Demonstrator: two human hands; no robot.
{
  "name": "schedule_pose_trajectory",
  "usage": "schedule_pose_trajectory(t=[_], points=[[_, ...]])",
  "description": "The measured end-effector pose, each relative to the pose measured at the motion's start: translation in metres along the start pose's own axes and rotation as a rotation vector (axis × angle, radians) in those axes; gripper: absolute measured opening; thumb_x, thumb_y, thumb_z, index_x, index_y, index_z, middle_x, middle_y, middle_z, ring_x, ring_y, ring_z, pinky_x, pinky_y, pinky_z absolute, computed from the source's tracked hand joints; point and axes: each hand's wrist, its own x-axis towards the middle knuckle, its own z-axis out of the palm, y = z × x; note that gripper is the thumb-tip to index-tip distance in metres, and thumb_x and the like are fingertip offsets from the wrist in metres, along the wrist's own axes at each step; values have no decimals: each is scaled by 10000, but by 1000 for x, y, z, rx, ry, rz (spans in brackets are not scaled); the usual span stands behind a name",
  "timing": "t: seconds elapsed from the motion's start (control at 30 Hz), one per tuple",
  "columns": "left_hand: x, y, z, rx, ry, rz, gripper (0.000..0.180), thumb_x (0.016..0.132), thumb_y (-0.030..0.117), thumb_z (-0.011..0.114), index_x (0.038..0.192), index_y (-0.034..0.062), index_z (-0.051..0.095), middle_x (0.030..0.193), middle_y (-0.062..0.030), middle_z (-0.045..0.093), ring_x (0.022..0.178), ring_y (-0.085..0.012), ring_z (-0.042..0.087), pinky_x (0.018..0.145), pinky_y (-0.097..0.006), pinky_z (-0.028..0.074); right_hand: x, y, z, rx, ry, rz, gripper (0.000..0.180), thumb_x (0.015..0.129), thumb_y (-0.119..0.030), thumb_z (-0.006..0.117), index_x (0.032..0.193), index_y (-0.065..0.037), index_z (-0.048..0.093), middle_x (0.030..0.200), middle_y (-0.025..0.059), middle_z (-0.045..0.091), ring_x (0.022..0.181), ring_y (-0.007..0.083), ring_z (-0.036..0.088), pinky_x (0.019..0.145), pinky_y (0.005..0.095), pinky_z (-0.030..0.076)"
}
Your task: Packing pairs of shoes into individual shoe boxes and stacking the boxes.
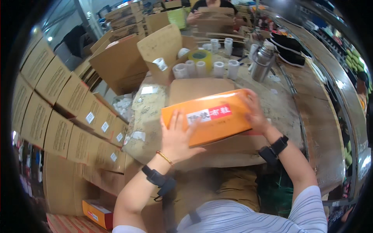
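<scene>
An orange shoe box [215,128] with a printed panel on top is held tilted above the worktable. My left hand [176,132] grips its left near corner, with fingers over the top and the thumb along the near edge. At the right end, my right hand [256,112] closes round the box; its fingers are slightly blurred. Under the shoe box lies brown cardboard [200,86], largely hidden by it.
White paper rolls [180,71], a yellow tape roll [200,57] and a steel thermos [264,62] stand on the worktable [155,106]. Stacked cartons [58,134] rise at left; another orange box [98,214] sits below. Opposite, a person [213,4] handles cardboard.
</scene>
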Motion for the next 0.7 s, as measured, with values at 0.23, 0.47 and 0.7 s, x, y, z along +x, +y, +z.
schedule_pose_trajectory(t=[0.23,0.47,0.7], points=[[-47,12,56,-1470,547,-423,777,750,201,721,1407,58,331,1440,-124,332,1334,-243,285,1092,-388,243,-124,67,6,942,-50,570,572,976,-423,409,1405,-55,316,1386,55,418,1259,167,411,1049,346,337],[-156,-38,31,-1688,115,-324,778,685,31,730,1378,49,375,1347,-49,462,1233,-151,405,1034,-328,344,-85,-20,9,825,-354,451,734,835,-473,638,1330,-5,364,1259,82,494,1155,203,487,949,344,416],[-383,-49,-9,-2024,670,-720,756,625,-9,649,1344,15,416,1350,-114,482,1264,-280,434,1061,-417,346,-44,-203,124,1221,-767,264,1142,666,-600,745,1448,-12,157,1458,136,280,1339,244,304,1062,403,300]])
